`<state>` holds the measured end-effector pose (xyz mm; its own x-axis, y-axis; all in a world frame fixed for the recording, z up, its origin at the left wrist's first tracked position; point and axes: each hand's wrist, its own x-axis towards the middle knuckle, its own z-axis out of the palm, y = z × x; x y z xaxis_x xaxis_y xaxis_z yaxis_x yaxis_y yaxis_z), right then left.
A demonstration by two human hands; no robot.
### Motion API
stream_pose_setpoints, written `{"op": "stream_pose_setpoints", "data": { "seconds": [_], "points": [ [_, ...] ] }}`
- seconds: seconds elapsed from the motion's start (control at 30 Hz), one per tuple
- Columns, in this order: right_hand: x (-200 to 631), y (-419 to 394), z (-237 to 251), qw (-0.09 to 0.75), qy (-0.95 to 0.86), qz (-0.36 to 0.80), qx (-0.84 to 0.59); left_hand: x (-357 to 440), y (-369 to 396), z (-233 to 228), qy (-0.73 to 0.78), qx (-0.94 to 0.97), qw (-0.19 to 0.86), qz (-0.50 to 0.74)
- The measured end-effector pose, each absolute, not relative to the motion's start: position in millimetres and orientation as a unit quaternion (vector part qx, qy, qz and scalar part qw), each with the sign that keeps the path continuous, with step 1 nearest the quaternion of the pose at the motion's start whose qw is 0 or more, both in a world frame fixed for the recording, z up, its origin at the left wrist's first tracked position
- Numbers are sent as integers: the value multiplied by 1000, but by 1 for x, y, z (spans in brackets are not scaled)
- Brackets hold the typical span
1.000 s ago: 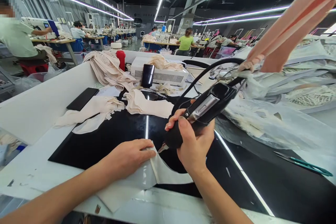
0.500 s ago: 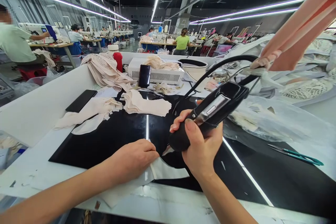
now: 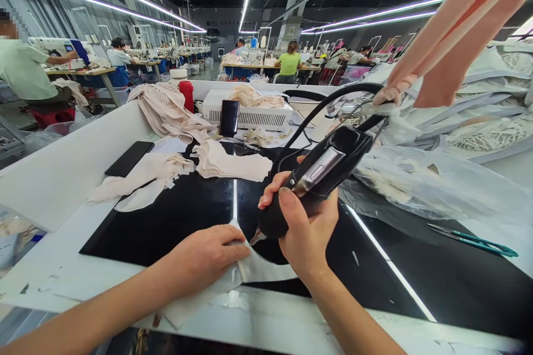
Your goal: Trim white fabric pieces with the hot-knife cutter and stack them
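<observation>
My right hand (image 3: 306,233) is wrapped round a black corded handheld tool (image 3: 333,158) with a silver strip along its side. The tool slants, its rounded end low and left, close to a pale fabric piece (image 3: 266,269). Its small tip is partly hidden. From the tool's upper end a black cord (image 3: 310,119) curves away, and a pink cloth strip (image 3: 441,44) is tied there. My left hand (image 3: 204,258) lies on the fabric's left part, thumb and forefinger apart, covering some of it. The fabric rests on a glossy black sheet (image 3: 179,222) near the front edge.
Beyond my hands lie a fabric stack (image 3: 233,161), loose pale pieces (image 3: 141,177) and a black phone (image 3: 129,158). A white vented box (image 3: 266,117) stands behind. Teal-handled scissors (image 3: 474,239) and plastic-wrapped goods (image 3: 437,183) are at right. Other people sit at sewing tables farther back.
My right hand and the tool have shifted slightly left, nearer my left hand. My left fingers have spread from a closer bunch, and a fabric corner now shows above them.
</observation>
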<state>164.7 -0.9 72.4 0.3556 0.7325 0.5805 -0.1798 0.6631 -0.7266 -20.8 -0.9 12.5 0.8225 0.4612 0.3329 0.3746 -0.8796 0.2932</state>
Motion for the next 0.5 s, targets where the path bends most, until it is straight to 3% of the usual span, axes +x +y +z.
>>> {"op": "stream_pose_setpoints", "data": {
  "seconds": [0.5],
  "points": [
    [167, -6, 72, 763, -499, 279, -301, -23, -3, 10, 221, 950, 103, 196]
  ]
}}
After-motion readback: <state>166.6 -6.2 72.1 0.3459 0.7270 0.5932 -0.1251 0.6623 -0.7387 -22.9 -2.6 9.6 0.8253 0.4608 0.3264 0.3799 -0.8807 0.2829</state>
